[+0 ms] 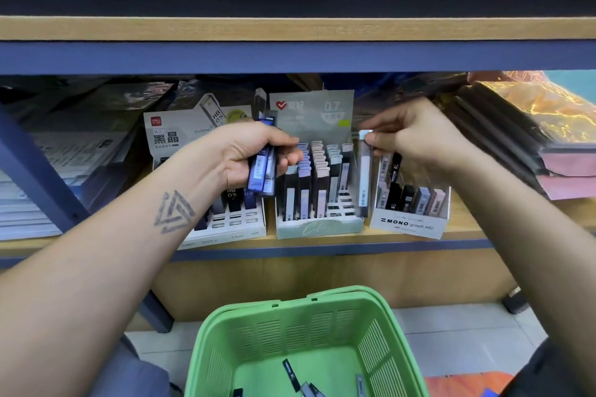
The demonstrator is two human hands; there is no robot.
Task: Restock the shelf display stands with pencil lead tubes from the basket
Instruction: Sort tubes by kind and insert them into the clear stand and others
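Right grip (416,135) pinches one clear, white-capped lead tube (365,171) by its top, long axis vertical, hanging at the right edge of the pale-green card stand (319,226), nearer that hand than the left. Left grip (254,155) clenches a bundle of glossy blue tubes (259,171); spare tubes lie in the green slotted plastic basket (290,332) below.

Clear grey-capped pencil lead tube (365,171) upright at middle pale green cardboard display stand (319,226) | blue tubes bundle (262,167) held | green slatted plastic basket (309,338) below, few tubes inside
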